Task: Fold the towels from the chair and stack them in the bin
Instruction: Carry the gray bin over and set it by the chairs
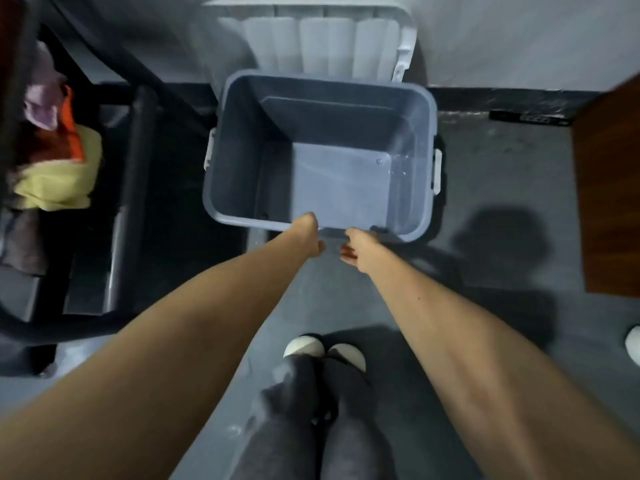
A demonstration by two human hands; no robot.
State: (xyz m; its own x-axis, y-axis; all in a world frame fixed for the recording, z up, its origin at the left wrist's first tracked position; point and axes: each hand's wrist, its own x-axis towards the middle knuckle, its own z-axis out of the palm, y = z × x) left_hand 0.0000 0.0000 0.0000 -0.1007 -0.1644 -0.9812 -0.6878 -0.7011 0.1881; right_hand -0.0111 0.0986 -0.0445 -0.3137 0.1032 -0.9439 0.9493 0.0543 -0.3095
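Observation:
An empty grey bin (pixel 242 140) with white side latches stands on the floor straight ahead. My left hand (pixel 307 233) reaches down to the bin's near rim and overlaps it; its fingers are hidden behind the hand. My right hand (pixel 356 249) hangs just below the near rim, fingers loosely curled, holding nothing. On the black chair (pixel 138 174) at the left lies a heap of unfolded towels: a yellow towel (pixel 59 183), an orange towel (pixel 74 133), a pink towel (pixel 43 103) and a brownish towel (pixel 24 244).
The bin's white lid (pixel 329 43) leans on the wall behind it. A brown wooden piece of furniture (pixel 609 188) stands at the right, a flat black object (pixel 530 117) lies by the wall. My feet (pixel 325 351) stand on the grey floor.

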